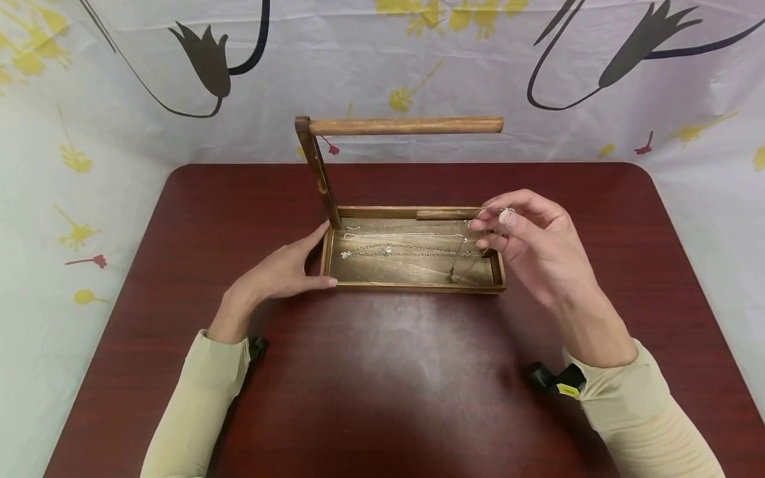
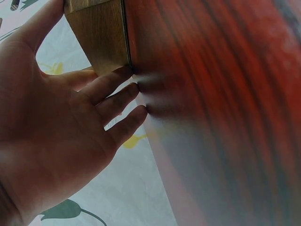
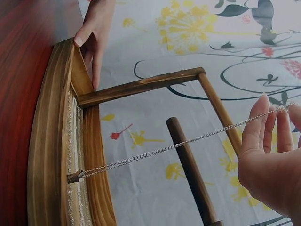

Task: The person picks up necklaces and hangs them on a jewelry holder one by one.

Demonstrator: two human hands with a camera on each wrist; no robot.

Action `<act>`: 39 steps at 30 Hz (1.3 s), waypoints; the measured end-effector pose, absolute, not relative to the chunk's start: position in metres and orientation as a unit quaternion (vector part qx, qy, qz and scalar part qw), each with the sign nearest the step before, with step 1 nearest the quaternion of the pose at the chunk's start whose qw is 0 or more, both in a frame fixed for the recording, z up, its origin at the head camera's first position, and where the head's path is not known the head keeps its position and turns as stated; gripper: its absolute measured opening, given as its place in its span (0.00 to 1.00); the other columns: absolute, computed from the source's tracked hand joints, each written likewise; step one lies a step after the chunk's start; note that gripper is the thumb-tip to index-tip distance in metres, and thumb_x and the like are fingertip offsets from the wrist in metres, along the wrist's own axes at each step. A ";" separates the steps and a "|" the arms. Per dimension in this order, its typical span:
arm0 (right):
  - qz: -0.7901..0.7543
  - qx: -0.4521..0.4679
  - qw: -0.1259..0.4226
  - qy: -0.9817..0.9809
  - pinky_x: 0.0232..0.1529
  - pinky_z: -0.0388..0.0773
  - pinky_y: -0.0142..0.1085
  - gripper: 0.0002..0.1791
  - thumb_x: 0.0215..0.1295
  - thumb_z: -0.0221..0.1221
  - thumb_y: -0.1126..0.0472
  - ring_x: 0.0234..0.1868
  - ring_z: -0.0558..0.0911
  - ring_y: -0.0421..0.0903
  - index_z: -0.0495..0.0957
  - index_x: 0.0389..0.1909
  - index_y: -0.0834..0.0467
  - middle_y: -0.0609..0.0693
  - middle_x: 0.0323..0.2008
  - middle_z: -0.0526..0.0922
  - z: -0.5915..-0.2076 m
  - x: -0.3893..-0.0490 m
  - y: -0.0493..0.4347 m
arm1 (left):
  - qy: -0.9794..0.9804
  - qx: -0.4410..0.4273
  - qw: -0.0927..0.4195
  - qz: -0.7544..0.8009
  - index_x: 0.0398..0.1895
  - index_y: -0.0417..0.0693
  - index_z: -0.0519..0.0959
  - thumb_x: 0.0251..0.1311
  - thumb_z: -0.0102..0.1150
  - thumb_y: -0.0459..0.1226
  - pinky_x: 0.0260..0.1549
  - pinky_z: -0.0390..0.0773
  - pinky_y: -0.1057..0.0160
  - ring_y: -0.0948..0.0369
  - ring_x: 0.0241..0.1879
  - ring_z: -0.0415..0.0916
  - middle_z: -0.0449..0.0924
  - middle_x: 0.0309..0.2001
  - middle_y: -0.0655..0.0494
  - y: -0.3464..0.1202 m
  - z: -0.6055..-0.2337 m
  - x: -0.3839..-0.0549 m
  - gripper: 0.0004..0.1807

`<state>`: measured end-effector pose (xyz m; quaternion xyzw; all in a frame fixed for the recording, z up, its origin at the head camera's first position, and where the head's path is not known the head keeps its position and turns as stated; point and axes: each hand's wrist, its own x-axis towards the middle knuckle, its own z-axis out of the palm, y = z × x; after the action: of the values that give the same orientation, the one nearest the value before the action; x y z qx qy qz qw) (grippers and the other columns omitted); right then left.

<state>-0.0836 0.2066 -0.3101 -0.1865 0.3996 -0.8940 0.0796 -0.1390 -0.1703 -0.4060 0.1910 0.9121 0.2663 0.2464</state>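
Observation:
A shallow wooden tray point(image 1: 412, 287) sits on the table, with a wooden upright point(image 1: 317, 172) and a long top bar point(image 1: 406, 126) rising at its left end. My left hand point(image 1: 277, 269) holds that left end between thumb and index finger, the other fingertips down by the tabletop. At the tray's right end my right hand point(image 1: 538, 232) pinches a thin silver necklace point(image 3: 155, 151) above the tray. Its doubled chain runs down to a small dark pendant point(image 3: 75, 176) at the tray. Several more chains point(image 1: 406, 247) lie lengthwise inside.
A shorter wooden bar point(image 1: 448, 214) runs along the tray's back right. The dark red table point(image 1: 382, 372) ends just behind, at a patterned white cloth point(image 1: 335, 73). Black wrist cameras point(image 1: 552, 378) sit at both cuffs.

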 end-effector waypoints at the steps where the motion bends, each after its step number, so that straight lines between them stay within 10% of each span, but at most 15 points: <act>1: -0.895 -0.187 0.078 0.398 0.41 0.83 0.43 0.13 0.70 0.46 0.81 0.44 0.85 0.56 0.79 0.45 0.74 0.63 0.41 0.83 -0.309 -0.084 0.207 | 0.912 0.191 0.246 0.267 0.79 0.74 0.35 0.52 0.66 0.65 0.66 0.63 0.45 0.51 0.74 0.55 0.48 0.78 0.56 -0.170 -0.406 -0.139 0.61; 39: -0.778 -0.163 -0.243 0.555 0.34 0.84 0.44 0.10 0.57 0.59 0.84 0.31 0.86 0.61 0.70 0.35 0.90 0.74 0.29 0.82 -0.252 -0.092 0.219 | 0.910 0.192 0.240 0.278 0.80 0.71 0.37 0.54 0.68 0.60 0.67 0.63 0.47 0.53 0.74 0.55 0.47 0.79 0.58 -0.171 -0.409 -0.139 0.59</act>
<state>-0.0921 0.2186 -0.2523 -0.1629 0.5554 -0.7783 -0.2433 -0.1391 -0.1708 -0.4090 0.1921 0.9099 0.2784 0.2400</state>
